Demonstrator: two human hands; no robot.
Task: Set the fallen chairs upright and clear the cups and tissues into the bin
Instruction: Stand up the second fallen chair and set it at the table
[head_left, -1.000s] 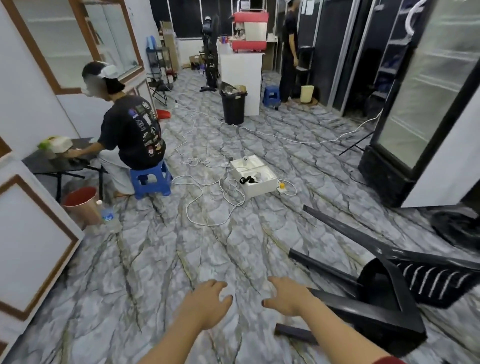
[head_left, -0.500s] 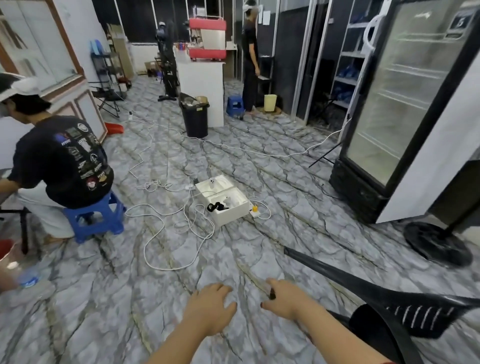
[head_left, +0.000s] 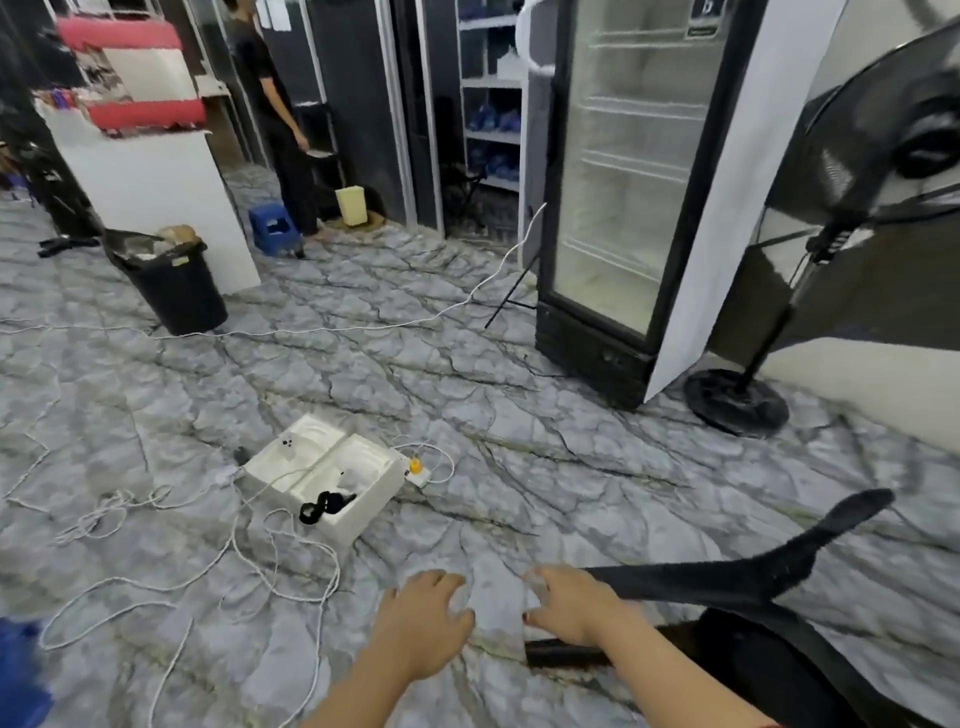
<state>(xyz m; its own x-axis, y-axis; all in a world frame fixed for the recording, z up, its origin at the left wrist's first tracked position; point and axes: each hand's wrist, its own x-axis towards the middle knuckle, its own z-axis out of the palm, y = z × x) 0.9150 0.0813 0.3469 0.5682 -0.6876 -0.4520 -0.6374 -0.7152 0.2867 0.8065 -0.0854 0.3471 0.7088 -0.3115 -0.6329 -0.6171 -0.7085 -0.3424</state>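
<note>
A grey marble-patterned floor (head_left: 363, 374) is stretching out under white cables (head_left: 270, 566), with a white foam box (head_left: 324, 475) lying in the middle, a black bin (head_left: 174, 283) full of rubbish standing beside a white counter (head_left: 156, 192), and a glass-door fridge (head_left: 623, 171) and a pedestal fan (head_left: 810, 291) standing at the right. Low in the view, the left hand (head_left: 421, 626) is hovering over the floor with loosely bent fingers, gripping nothing. The right hand (head_left: 574, 605) is reaching, fingers relaxed, right at the leg of the fallen black plastic chair (head_left: 753, 582), which is lying on the floor at the lower right; whether it is touching is unclear.
</note>
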